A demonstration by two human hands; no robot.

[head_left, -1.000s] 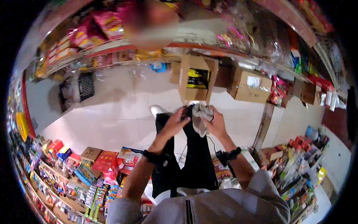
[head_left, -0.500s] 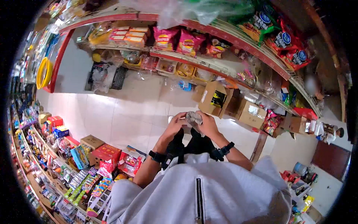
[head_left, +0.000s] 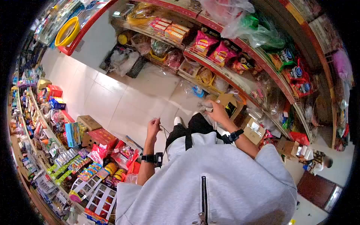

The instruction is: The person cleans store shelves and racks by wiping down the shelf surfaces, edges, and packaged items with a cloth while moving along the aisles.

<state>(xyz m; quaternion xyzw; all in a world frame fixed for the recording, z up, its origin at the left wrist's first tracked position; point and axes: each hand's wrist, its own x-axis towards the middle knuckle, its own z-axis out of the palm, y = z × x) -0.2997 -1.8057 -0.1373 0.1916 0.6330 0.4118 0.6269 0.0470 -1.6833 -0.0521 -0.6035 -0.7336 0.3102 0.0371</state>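
My right hand (head_left: 215,111) is closed around a crumpled grey cloth (head_left: 204,107), which sticks out past the fingers toward the left. It is held out in front of the body, close to an open cardboard box (head_left: 227,104). My left hand (head_left: 153,128) hangs apart from the cloth, over the tiled floor, with its fingers curled together. Whether anything is pinched in them cannot be made out; a thin dark line shows just beside that hand.
Shelves with pink snack bags (head_left: 205,42) curve along the top and right. A black crate (head_left: 123,60) with plastic bags stands on the tiled floor (head_left: 101,97). Packed goods and a red box (head_left: 102,138) line the left. Another person (head_left: 321,165) is at the far right.
My hands have parted: the left moved left and let go of the cloth, while the right carried it up and right. The view has turned, and a white shoe now shows clearly.
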